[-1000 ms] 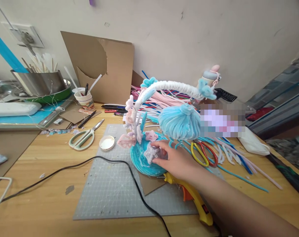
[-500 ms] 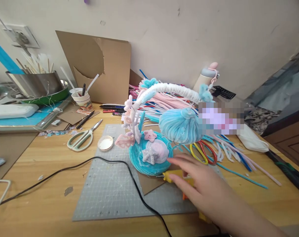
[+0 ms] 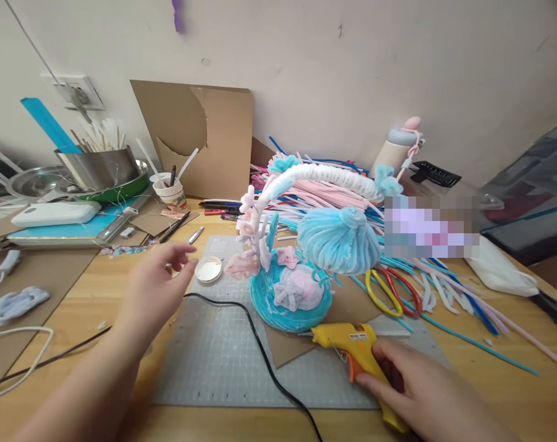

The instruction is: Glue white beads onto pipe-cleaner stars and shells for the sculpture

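My right hand (image 3: 411, 380) is closed round the handle of a yellow hot glue gun (image 3: 352, 339) with an orange trigger, lying on the grey cutting mat (image 3: 205, 362). Its nozzle points left, by the lamp's round base. My left hand (image 3: 161, 279) is raised at the left, fingers loosely curled with a gap to the thumb. It hides most of the scissors (image 3: 196, 235), whose blade tip shows beyond it. Between the hands stands a fuzzy pipe-cleaner lamp: white arched arm (image 3: 327, 175), blue shell shade (image 3: 340, 239), turquoise base (image 3: 273, 313) with a lilac starfish (image 3: 288, 294).
A small white dish (image 3: 209, 269) sits left of the lamp. The black cord (image 3: 255, 341) crosses the mat. Red and yellow scissor handles (image 3: 384, 294) lie right, before piled pipe cleaners (image 3: 324, 193). Cardboard (image 3: 227, 135) leans against the wall. A bottle (image 3: 393, 150) stands behind.
My right hand has moved down and back from above the glue gun onto its handle. My left hand has come into view in front of the scissors. The view has shifted left.
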The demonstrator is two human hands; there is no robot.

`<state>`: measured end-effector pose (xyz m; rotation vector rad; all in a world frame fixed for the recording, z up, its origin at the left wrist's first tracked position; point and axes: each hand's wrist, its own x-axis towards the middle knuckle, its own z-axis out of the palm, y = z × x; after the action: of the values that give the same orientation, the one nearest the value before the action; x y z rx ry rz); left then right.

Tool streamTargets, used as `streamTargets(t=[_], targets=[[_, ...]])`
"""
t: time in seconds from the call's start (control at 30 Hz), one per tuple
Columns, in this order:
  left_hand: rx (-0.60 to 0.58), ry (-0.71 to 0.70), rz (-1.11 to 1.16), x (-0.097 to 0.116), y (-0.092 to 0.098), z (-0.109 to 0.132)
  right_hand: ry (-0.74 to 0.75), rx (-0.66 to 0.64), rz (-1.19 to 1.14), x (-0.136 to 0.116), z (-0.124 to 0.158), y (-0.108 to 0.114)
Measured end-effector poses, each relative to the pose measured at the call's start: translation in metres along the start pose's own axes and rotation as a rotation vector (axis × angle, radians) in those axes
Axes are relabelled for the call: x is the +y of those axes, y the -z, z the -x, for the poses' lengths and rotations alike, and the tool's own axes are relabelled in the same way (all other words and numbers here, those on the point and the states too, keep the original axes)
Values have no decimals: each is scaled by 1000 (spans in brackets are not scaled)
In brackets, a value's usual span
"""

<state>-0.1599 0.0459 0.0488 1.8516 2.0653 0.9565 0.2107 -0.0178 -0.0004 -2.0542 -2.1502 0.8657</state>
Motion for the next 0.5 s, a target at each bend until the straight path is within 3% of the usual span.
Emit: streamTargets(t=[0.07, 0.17, 0.33, 0.5], targets=[[-112, -69, -114, 0, -20, -28, 14, 2, -21, 0, -1, -3], [-228, -153, -232, -4, -39, -50, 37, 44, -77, 3, -1, -7], [-292, -195, -357, -2, -46, -54, 43, 117, -367, 16, 10, -7], [-301, -194, -391, -1, -49, -53, -62, -7, -746, 43, 22, -5]])
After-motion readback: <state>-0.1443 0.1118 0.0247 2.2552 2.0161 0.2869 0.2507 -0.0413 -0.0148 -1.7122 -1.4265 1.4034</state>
